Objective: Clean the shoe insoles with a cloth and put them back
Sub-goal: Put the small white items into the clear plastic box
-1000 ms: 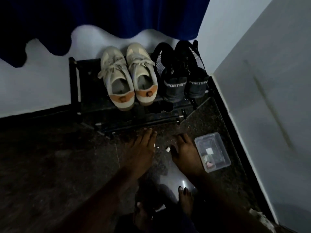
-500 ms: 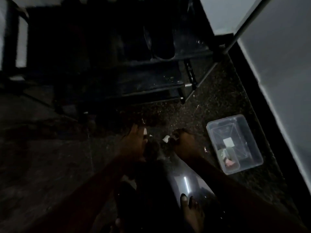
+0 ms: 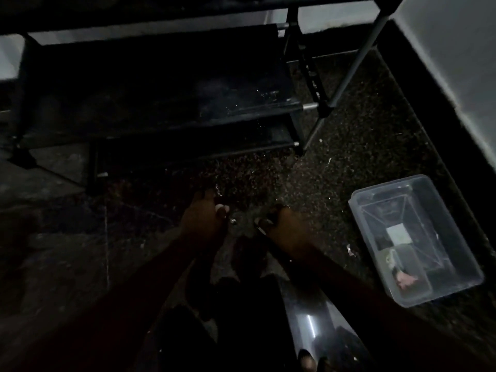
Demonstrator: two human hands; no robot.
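Hands on the floor (image 3: 335, 162) before the shoe rack (image 3: 188, 103)
Left hand (image 3: 200, 224) lies flat, fingers together; right hand (image 3: 287, 229) unreadable (too dark), as are any insoles on the rack; clear box (image 3: 389, 186) to its right.

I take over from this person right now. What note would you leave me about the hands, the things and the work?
Left hand: down at the floor before the shoe rack, fingers stretched forward.
Right hand: beside it, fingers curled; too dark to tell if it holds anything.
Clear plastic box: on the floor, right of the hands.
Shoes, insoles, cloth: not in view.
Done: nothing visible. Left: apparently the whole job.
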